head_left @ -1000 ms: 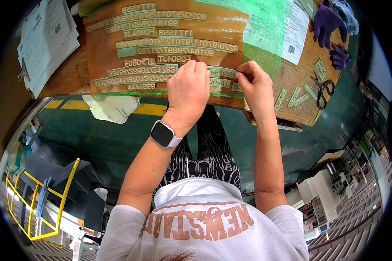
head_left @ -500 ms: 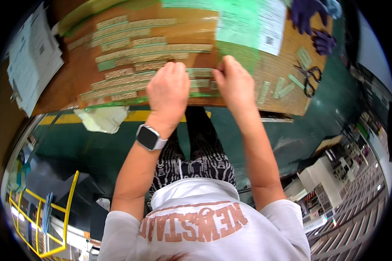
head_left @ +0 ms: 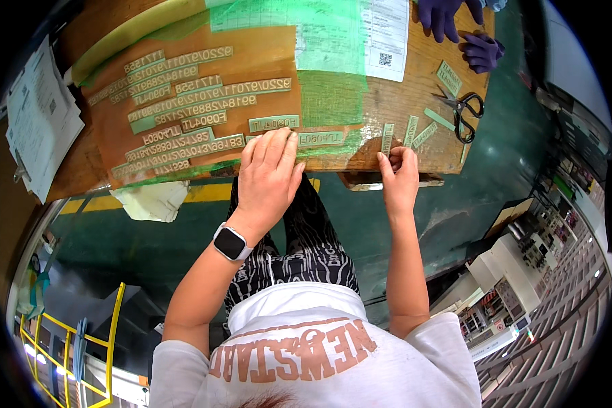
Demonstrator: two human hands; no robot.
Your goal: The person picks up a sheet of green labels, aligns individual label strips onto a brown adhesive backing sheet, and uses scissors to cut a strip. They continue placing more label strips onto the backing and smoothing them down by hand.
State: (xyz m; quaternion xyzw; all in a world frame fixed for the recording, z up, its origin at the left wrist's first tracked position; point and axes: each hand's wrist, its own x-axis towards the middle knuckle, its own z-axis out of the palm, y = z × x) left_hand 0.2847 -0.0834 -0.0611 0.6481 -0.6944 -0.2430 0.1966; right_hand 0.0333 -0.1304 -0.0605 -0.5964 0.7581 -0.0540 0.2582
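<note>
My left hand point(head_left: 268, 175) lies with fingers stretched out on the near edge of a brown sheet point(head_left: 204, 68). Its fingertips rest just below a green strip with raised characters point(head_left: 274, 123); another such strip point(head_left: 321, 139) lies right of the hand. Several rows of similar pale strips point(head_left: 209, 100) run across the sheet. To the right, at the table's near edge, my right hand point(head_left: 401, 183) pinches thumb and fingers at the lower end of a loose green strip point(head_left: 387, 138). More loose strips point(head_left: 425, 134) lie beside it.
Black-handled scissors point(head_left: 466, 117) lie at the table's right side, with purple gloves point(head_left: 481, 51) beyond. Green mesh point(head_left: 330, 95) and printed papers point(head_left: 386, 41) cover the far middle. A stack of papers point(head_left: 44, 122) hangs at the left. An open drawer point(head_left: 360, 182) shows under the edge.
Both hands were together over the sheet's right part. My right hand has moved right to the loose strips, and my left hand has lowered and flattened. The view has shifted slightly.
</note>
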